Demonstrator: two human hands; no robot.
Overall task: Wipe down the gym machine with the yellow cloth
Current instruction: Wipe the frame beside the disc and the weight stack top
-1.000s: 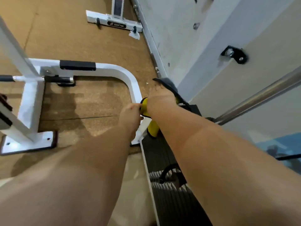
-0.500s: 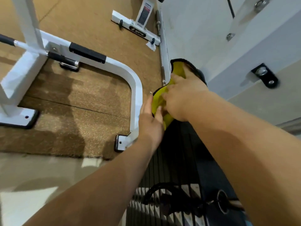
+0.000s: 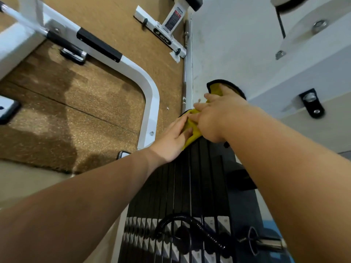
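Head view: the yellow cloth (image 3: 192, 130) lies at the centre of the frame, on the far end of the black weight stack (image 3: 190, 177), between your two hands; your left hand (image 3: 171, 138) rests straight fingers on the cloth's near edge, its grip apart; your right hand (image 3: 215, 115) covers the cloth from above, and whether its grip clamps the fabric I cannot tell, the palm side being hidden; press flat with the right, steady the loose edge with the left, and draw along the plate grooves; mind the coiled black cable (image 3: 191, 228) at the bottom of the frame, where folds could snag.
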